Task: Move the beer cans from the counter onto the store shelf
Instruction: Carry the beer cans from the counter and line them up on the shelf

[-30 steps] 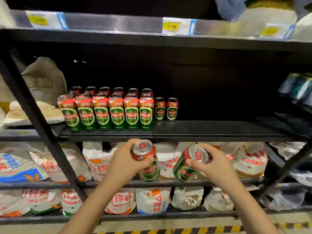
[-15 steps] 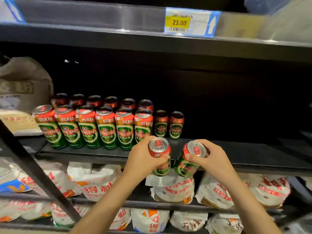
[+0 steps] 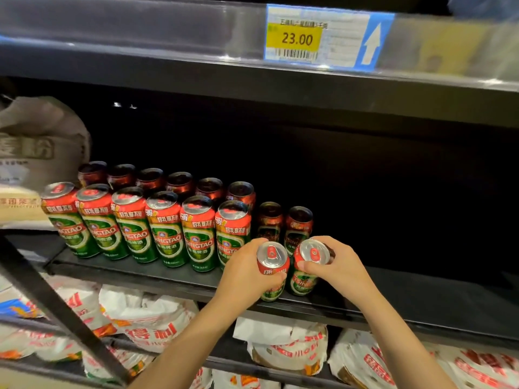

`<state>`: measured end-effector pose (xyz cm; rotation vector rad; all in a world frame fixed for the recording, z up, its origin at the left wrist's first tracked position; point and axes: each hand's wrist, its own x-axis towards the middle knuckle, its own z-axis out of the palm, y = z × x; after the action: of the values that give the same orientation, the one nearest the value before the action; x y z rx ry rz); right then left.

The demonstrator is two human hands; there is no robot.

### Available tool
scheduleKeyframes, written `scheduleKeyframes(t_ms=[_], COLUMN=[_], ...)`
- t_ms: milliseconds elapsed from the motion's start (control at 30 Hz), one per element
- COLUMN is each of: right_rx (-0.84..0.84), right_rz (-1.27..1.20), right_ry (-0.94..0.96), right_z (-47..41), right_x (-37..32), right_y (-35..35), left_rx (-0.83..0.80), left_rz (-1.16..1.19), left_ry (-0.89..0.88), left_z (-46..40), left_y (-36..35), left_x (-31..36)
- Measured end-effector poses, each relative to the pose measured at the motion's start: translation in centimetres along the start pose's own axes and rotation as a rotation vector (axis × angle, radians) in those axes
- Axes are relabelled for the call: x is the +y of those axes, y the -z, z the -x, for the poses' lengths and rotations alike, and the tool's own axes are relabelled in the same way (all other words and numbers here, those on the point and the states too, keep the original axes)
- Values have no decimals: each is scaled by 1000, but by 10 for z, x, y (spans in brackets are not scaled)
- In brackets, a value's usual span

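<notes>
A: Layout?

B: Black shelf (image 3: 421, 293), mostly bare toward its right end. Flour sack (image 3: 39, 141) at the left end. White bags (image 3: 146, 315) on the lower shelf (image 3: 233, 363). Price tag (image 3: 323, 37) reading 23.00 on the rail above.

A: Cans already on the shelf?

B: Front row (image 3: 146, 226) of six along the front edge, left half. Back row (image 3: 168, 181) of six right behind it. Two more (image 3: 283, 220) standing just right of those rows, set back from the edge.

A: Hands?

B: Left hand (image 3: 247, 273) has its fingers clamped round the left can (image 3: 272, 265), thumb across the label. Can upright; its base at or just over the front edge, can't tell if it's touching. Right hand (image 3: 339, 268) has fingers clamped on the right can (image 3: 306, 265) near its top, tilted slightly left. Base looks down on the shelf near the front edge, not certain.

A: Spacing?

B: The two held cans are side by side, touching or nearly so. Both sit just right of the front row's last can, in front of the two set-back cans.
</notes>
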<state>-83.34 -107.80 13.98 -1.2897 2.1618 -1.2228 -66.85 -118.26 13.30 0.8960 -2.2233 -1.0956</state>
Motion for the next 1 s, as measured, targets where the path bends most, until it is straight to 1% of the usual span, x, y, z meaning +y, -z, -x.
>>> scheduleKeyframes(t_ms=[267,400,633,733,833,1000], right_rx=[-24,-52,-22,-13,-9,-37], right_rz=[-17,-38,-61,-80,-108,-179], right_ry=[6,-7,5,1,-17,-79], right_z=[-12,-13,-13,-12,-9,6], right_x=[11,13,11,12,15,26], right_y=[-4,-11,-9,-12,-16,-23], left_rx=[-1,-2,10,-4,-25,8], left_rz=[15,75,95,87,68,-9], left_ry=[15,21,-21,-43,-24,16], left_z=[-6,-3,-10,-13,-12,-8], left_y=[-7,-5,-6,-6,-10,-14], left_x=[-2,-7,-3,-4,-10,-13])
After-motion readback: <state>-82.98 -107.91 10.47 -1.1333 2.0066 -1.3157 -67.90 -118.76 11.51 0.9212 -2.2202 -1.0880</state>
